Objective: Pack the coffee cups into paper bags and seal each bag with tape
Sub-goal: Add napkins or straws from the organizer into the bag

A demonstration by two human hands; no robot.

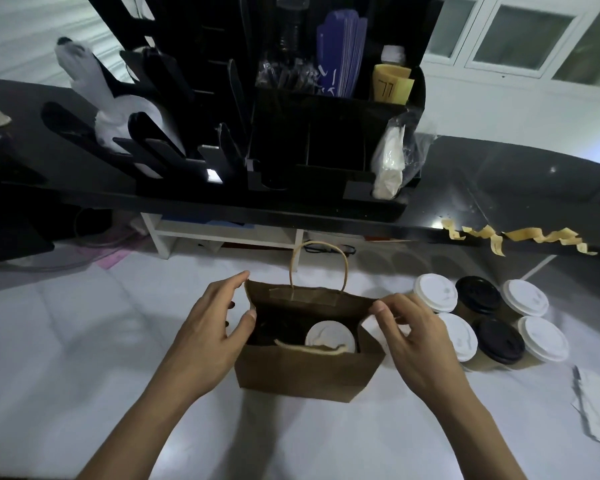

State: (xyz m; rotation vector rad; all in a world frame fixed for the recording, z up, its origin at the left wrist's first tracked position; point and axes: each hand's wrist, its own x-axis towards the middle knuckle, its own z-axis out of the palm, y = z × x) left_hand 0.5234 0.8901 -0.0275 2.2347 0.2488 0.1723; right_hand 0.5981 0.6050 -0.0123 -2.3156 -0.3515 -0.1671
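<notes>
Gripping the paper bag at both ends of its open mouth: left hand with fingers on the far corner and thumb on the near wall, right hand pinching the opposite side fold between thumb and fingertips. Standing upright on the bench, directly between the two hands.

Likely thin and floppy at the rim, stiffer along the creases. Probably bottom-heavy, with a white-lidded cup inside toward the right hand and a dark lid toward the left.

Best taken by the top edges or side folds for closing, by the twisted handles for lifting. No squeezing of the walls and no tilting, given possibly full, press-lidded contents.

Six more cups just beyond the right hand, well apart from the left. Further off, tape strips hanging from a raised black ledge, up and away from the right hand.

Cannot tell the fill of any cup. Bag's inside mostly in shadow, darker cup's body unseen, some right-hand fingertips masked by the fold.
</notes>
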